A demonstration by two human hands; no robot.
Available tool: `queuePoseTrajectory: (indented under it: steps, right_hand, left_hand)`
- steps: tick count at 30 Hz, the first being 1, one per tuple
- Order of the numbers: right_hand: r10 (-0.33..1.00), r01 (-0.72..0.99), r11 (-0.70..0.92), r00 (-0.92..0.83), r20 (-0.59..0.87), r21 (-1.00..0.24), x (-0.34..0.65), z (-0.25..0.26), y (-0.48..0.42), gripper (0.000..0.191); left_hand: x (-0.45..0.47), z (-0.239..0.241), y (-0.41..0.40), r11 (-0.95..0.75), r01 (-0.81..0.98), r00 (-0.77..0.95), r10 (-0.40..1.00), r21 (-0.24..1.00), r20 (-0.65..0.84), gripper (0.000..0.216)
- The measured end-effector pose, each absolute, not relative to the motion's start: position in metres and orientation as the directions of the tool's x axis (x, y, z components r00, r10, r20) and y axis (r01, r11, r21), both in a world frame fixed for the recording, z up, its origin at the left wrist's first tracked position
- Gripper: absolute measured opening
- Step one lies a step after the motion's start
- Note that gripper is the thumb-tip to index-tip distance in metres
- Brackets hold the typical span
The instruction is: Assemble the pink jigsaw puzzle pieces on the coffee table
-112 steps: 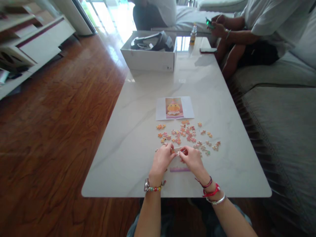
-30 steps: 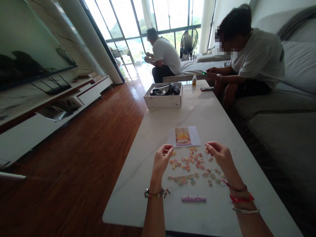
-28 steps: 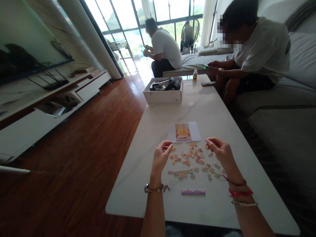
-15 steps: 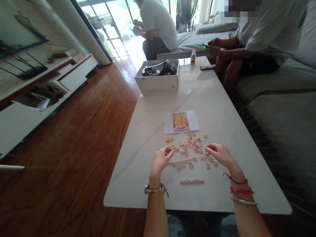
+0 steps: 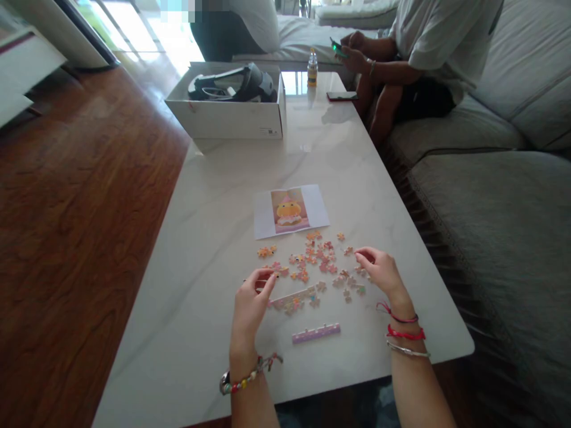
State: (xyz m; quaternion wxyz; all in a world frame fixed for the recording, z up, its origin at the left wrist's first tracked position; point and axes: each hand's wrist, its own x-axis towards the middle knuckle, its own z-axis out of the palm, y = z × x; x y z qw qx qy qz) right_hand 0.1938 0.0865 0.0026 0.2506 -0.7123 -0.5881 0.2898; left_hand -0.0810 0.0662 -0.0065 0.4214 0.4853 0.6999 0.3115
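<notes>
Loose jigsaw puzzle pieces (image 5: 328,264) in orange, pink and pale tones lie scattered on the table between my hands. My left hand (image 5: 252,297) is at their left side, thumb and fingers pinched together; anything between the fingertips is too small to make out. My right hand (image 5: 381,270) is at the right side, its fingertips pinched close to a small puzzle piece (image 5: 348,251); whether they hold anything is unclear. A joined purple puzzle strip (image 5: 316,334) lies nearest me. Beyond the pieces is a paper sheet with a printed picture (image 5: 289,211) of a yellow figure in a pink hat.
On the white table (image 5: 214,208), a white box (image 5: 236,119) holding a dark headset-like device stands at the far left. A small bottle (image 5: 312,68) and a dark phone (image 5: 342,96) are at the far end. Two people sit on the sofa (image 5: 486,190); one holds a phone.
The camera view has turned, so the table appears shifted left and tilted. My right hand has moved slightly away from the pieces' middle; my left hand stays beside the left pieces.
</notes>
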Motion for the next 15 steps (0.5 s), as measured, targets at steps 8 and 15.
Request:
queuePoseTrajectory:
  steps: [8, 15]
  right_hand:
    - [0.979, 0.775, -0.191, 0.109, -0.171, -0.602, 0.212, -0.003, 0.08, 0.018]
    - [0.966, 0.767, -0.132, -0.043, -0.255, -0.628, 0.211, -0.009, 0.074, 0.014]
  left_hand:
    - [-0.079, -0.004, 0.065, 0.37, 0.463, -0.203, 0.929, 0.805, -0.311, 0.035]
    - [-0.071, -0.012, 0.06, 0.299, 0.559, -0.14, 0.953, 0.773, -0.267, 0.029]
